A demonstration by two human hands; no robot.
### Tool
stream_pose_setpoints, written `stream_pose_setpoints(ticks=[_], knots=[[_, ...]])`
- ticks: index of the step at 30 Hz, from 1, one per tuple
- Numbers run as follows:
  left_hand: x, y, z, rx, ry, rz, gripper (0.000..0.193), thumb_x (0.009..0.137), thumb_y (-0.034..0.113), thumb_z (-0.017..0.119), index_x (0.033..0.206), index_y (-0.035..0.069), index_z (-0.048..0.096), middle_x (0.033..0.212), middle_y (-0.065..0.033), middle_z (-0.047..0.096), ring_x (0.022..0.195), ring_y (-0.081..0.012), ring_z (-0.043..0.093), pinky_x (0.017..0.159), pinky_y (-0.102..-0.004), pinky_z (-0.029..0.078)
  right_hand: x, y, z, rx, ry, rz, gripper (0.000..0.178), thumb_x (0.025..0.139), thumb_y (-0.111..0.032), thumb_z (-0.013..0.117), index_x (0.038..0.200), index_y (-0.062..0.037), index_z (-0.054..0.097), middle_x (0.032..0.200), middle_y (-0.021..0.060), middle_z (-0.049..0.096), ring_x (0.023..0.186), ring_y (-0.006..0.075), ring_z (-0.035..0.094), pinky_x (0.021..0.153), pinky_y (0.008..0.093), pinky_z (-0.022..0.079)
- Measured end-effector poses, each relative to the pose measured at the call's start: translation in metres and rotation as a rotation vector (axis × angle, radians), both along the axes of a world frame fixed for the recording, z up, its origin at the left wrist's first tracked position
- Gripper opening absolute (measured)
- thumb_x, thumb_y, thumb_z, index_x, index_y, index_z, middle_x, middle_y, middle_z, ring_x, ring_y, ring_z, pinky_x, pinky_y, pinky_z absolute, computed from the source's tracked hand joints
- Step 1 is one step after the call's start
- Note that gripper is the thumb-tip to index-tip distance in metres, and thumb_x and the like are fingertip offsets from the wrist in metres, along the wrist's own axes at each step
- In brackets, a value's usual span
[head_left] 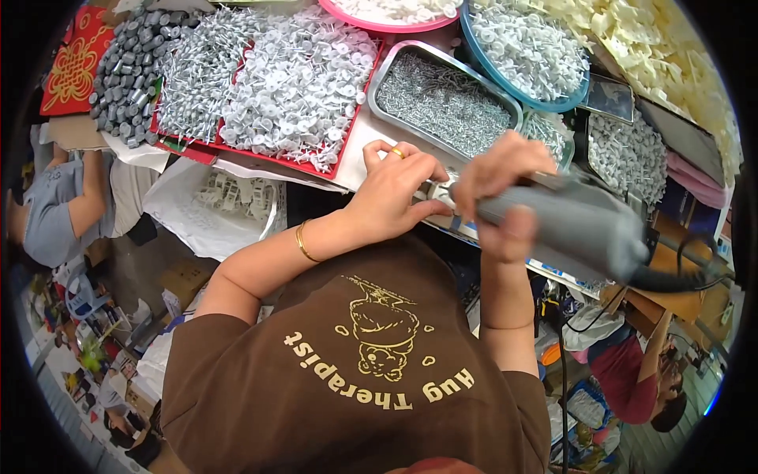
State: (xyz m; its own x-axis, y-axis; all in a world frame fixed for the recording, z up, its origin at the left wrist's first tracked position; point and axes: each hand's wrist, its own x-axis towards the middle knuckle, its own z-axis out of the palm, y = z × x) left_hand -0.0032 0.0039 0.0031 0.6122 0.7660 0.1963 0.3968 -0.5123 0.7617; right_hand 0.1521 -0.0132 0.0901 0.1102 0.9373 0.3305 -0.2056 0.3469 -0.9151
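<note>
A grey corded power screwdriver [572, 225], smeared by motion, lies sideways in my right hand [505, 178], whose fingers wrap its front end. Its tip points left toward a small white plastic part [439, 194] at the table's near edge. My left hand [399, 189], with a gold ring and a bracelet, pinches that part between thumb and fingers. The hands are close together, and the fingers hide much of the part. Whether the tip touches it I cannot tell. Just beyond my hands sits a metal tray [387, 103] full of small silver screws.
Red trays [341, 162] heaped with white plastic pieces and nails stand at left, beside grey cylinders [130, 67]. A blue basin [584, 91] and pink basin [379, 26] hold white parts. A white bag [170, 213] hangs below. Other people [59, 197] sit at both sides. The screwdriver's cable [671, 280] runs right.
</note>
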Motion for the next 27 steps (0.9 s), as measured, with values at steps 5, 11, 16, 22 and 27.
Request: stream_pose_setpoints(ticks=[5,11,16,22,27], knots=[[-0.001,-0.006,-0.004,0.074,-0.059,-0.01,0.04,0.076,0.026,0.082,0.107,0.014,0.061,0.101,0.0023,0.064,0.103,-0.0208,0.057,0.095,-0.0467,0.025,-0.01,0.005,-0.007,-0.072,-0.181,0.045,0.052,0.085,-0.049,0.073,0.085,-0.0047,0.045,0.078,0.0077,0.045,0.047,0.0118,0.045,0.044,0.0245,0.04],[0.0,-0.01,-0.004,0.172,-0.114,0.053,0.039,0.074,0.022,0.081,0.108,0.012,0.064,0.101,0.0022,0.067,0.095,-0.0188,0.061,0.093,-0.0446,0.029,-0.014,-0.01,0.013,-0.099,0.044,0.01,0.055,0.083,-0.05,0.075,0.084,-0.0033,0.046,0.074,0.0064,0.042,0.047,0.0112,0.042,0.042,0.0251,0.039],[-0.001,-0.01,-0.007,0.206,-0.061,0.021,0.037,0.076,0.024,0.08,0.108,0.013,0.066,0.102,0.0019,0.069,0.094,-0.0187,0.062,0.095,-0.0447,0.03,-0.014,-0.013,0.0,-0.111,-0.068,0.125,0.054,0.084,-0.05,0.074,0.086,-0.0041,0.047,0.077,0.0074,0.045,0.048,0.012,0.043,0.045,0.0243,0.038],[0.002,-0.013,-0.002,0.181,-0.074,0.048,0.038,0.08,0.03,0.08,0.112,0.013,0.069,0.104,-0.0004,0.071,0.095,-0.0189,0.063,0.096,-0.044,0.029,0.015,-0.026,0.008,-0.013,0.007,-0.061,0.048,0.086,-0.044,0.068,0.08,-0.0023,0.045,0.073,0.0072,0.042,0.042,0.0123,0.045,0.038,0.0261,0.04],[0.002,-0.01,0.001,0.201,-0.053,-0.001,0.038,0.079,0.029,0.08,0.111,0.012,0.067,0.101,-0.0004,0.07,0.095,-0.0199,0.062,0.096,-0.0436,0.03,0.017,-0.031,-0.004,-0.064,-0.188,-0.005,0.048,0.084,-0.046,0.072,0.086,-0.0048,0.047,0.078,0.0071,0.045,0.049,0.0118,0.046,0.046,0.0241,0.04]])
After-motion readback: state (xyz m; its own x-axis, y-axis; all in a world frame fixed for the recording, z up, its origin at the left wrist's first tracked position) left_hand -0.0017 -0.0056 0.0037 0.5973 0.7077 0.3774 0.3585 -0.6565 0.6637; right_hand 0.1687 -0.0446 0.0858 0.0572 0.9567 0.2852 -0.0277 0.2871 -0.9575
